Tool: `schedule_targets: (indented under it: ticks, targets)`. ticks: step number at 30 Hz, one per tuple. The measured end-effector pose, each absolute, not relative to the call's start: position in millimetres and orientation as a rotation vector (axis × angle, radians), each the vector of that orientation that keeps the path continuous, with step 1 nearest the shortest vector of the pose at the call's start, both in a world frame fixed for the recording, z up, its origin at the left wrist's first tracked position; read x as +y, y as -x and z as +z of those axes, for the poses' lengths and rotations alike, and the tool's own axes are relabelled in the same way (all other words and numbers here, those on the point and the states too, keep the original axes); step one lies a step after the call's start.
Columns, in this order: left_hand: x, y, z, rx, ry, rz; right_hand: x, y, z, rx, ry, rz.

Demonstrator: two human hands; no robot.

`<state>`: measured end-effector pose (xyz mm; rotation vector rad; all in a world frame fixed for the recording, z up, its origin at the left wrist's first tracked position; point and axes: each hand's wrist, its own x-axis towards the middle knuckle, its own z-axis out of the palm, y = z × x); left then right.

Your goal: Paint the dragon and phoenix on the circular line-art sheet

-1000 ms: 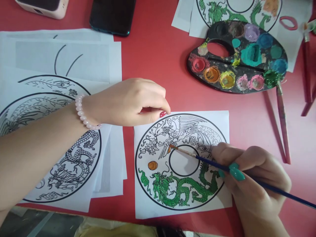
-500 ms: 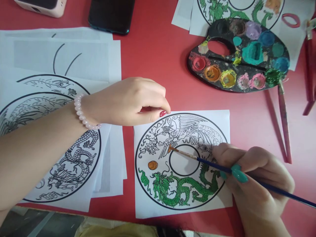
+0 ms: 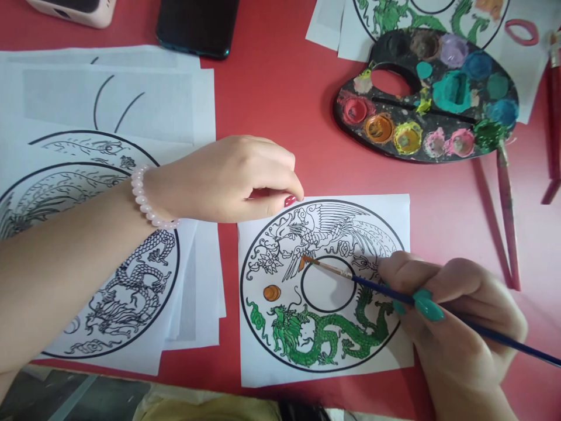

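The white sheet (image 3: pixel 258 371) bears a green dragon (image 3: pixel 307 355) and orange ball (image 3: pixel 272 293). The left hand (image 3: pixel 239 178), curled narrow, meets its top edge; the right hand (image 3: pixel 468 321) pinches a brush (image 3: pixel 372 285) over it.

Desk (image 3: pixel 272 117) = smooth red surface w/ soft sheen; drawing sheet (image 3: pixel 258 356) = matt white paper, thin & flat. Palette (image 3: pixel 377 105) looks like blk plastic, w/ thick, rough-textured paint in its wells; phone (image 3: pixel 197 26) is glossy blk, glass-like. Blue brush (image 3: pixel 381 287) has a smooth painted handle & metallic ferrule; bracelet beads (image 3: pixel 142 199) = smooth, pale pink, slightly translucent.
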<state>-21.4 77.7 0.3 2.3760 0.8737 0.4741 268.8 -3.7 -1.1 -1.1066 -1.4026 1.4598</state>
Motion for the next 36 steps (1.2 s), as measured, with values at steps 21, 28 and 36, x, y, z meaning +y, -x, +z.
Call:
schedule_targets:
  ticks: [21,28,36]
  targets:
    - [79.6,22.6,-0.9,0.847,-2.356,0.465,-4.9,-263.6,1.6,-1.428,1.172,1.443]
    - [79.7,23.2,-2.0,0.851,-2.350,0.482,-6.7,-255.5,3.6,-1.401,1.121,1.427]
    - [79.8,23.0,-1.7,0.848,-2.361,0.477,-8.1,-258.6,2.1,-1.419,1.130,1.426]
